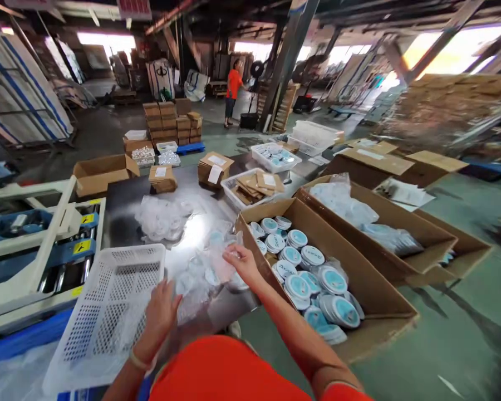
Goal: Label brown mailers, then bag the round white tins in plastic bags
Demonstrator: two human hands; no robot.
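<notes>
My right hand (242, 264) pinches a clear plastic bag (222, 263) between thumb and fingertips, above the metal table. My left hand (162, 312) is open, thumb apart from the fingers, beside the right rim of a white perforated basket (163, 257). Between both hands lie several clear bags (192, 281), some with round pieces inside; the details are blurred. Just right of my right hand stands a cardboard box (376, 289) full of round white-and-teal discs (291, 255). A pile of clear plastic pieces (162, 217) sits farther back on the table.
Behind the work area are a white crate (229, 186) of flat brown cartons and a white tray (298, 162) of discs. More open boxes (426, 259) stand at right. A roller conveyor (62, 273) runs along the left. A person (234, 89) in orange stands far back.
</notes>
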